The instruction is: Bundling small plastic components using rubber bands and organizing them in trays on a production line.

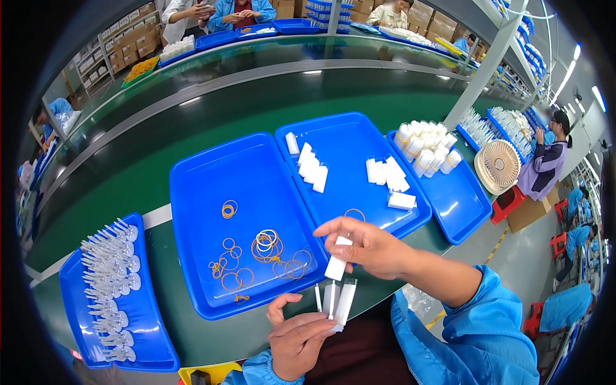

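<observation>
Holding one white block (pixel 335 264) is the right hand (pixel 369 249); left hand (pixel 296 340), several pieces (pixel 346 304).

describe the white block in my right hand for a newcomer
Find the blue tray strewn with rubber bands. At its near right corner, the right hand is above the left hand. The white block is what the right pinches; the left holds its neighbours.

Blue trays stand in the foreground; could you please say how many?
4: far-left tray, rubber-band tray beyond the left hand, white-box tray beyond the right hand, and bundle tray to the right; any stacked underneath would be hidden.
</observation>
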Demonstrator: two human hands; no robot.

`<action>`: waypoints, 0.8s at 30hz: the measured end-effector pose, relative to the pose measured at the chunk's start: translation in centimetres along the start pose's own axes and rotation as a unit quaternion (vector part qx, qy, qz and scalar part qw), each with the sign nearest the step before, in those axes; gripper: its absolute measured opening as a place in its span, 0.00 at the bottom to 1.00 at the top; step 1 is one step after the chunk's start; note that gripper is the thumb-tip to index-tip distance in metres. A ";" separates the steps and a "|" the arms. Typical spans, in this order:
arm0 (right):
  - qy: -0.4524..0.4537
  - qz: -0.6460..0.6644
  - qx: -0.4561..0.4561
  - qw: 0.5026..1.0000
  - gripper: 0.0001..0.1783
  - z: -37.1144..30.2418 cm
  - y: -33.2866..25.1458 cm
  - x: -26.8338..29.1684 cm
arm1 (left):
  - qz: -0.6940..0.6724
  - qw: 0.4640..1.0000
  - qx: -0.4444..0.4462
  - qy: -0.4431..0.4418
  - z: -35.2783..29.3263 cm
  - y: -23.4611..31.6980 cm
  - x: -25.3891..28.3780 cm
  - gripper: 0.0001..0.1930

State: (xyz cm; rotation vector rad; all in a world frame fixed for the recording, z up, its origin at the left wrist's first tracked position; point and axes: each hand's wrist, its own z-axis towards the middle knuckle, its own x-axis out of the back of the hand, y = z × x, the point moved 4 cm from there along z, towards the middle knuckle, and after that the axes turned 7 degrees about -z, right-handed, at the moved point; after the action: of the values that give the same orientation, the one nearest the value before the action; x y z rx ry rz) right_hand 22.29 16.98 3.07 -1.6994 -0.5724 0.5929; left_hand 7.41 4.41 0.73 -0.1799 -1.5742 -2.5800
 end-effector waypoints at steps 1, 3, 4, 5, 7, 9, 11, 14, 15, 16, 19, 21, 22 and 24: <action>-0.015 0.037 -0.011 0.999 0.17 0.0 0.4 -0.1 | 0.001 1.000 0.001 -0.004 0.1 0.0 0.0 0.08; -0.048 0.099 -0.048 0.993 0.15 0.0 0.6 -0.2 | 0.005 1.000 0.007 -0.007 0.0 0.1 0.0 0.07; -0.061 0.117 -0.060 0.989 0.14 -0.1 0.8 -0.2 | 0.003 1.000 0.005 -0.003 0.0 0.0 0.0 0.07; -0.073 0.135 -0.071 0.986 0.13 -0.2 1.0 0.0 | 0.001 1.000 0.004 -0.001 0.0 -0.1 0.0 0.07; -0.078 0.127 -0.074 0.986 0.11 -0.3 1.3 0.0 | 0.001 1.000 0.000 -0.001 0.0 0.0 0.0 0.07; -0.065 0.076 -0.057 0.993 0.09 -0.2 1.5 0.0 | 0.010 1.000 -0.002 -0.005 0.1 0.1 0.0 0.08; -0.043 -0.295 0.053 0.953 0.09 -0.7 -0.7 0.2 | 0.017 1.000 0.003 -0.003 0.2 0.0 0.0 0.08; -0.031 -0.460 0.126 0.879 0.10 -1.3 -1.3 0.0 | 0.026 0.999 0.015 -0.022 0.4 -0.2 0.0 0.08; -0.044 -0.430 0.092 0.897 0.10 -1.4 -1.1 0.2 | 0.029 0.999 0.019 -0.033 0.4 -0.3 -0.1 0.09; -0.058 -0.398 0.058 0.914 0.11 -1.4 -0.8 0.3 | 0.042 0.999 -0.001 -0.031 0.3 0.0 -0.1 0.09; -0.105 -0.149 -0.011 0.983 0.13 -1.7 0.0 0.9 | 0.078 0.995 -0.055 -0.038 -0.1 0.8 -0.3 0.12; -0.110 -0.218 -0.002 0.970 0.14 -2.2 -0.8 0.0 | 0.085 0.994 -0.049 -0.041 -0.1 0.3 -0.4 0.12; -0.113 -0.252 0.002 0.961 0.15 -2.4 -0.9 -0.5 | 0.089 0.994 -0.046 -0.042 -0.1 0.1 -0.5 0.12; -0.114 -0.305 0.064 0.943 0.15 -2.7 -0.1 -0.9 | 0.082 0.995 -0.050 -0.025 0.1 0.5 -0.8 0.10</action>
State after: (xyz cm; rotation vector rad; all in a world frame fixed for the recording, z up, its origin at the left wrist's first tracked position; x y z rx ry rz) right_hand 23.35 14.43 3.74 -1.2405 -1.1472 0.3638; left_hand 8.33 4.31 1.10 -0.3697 -1.3816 -2.5465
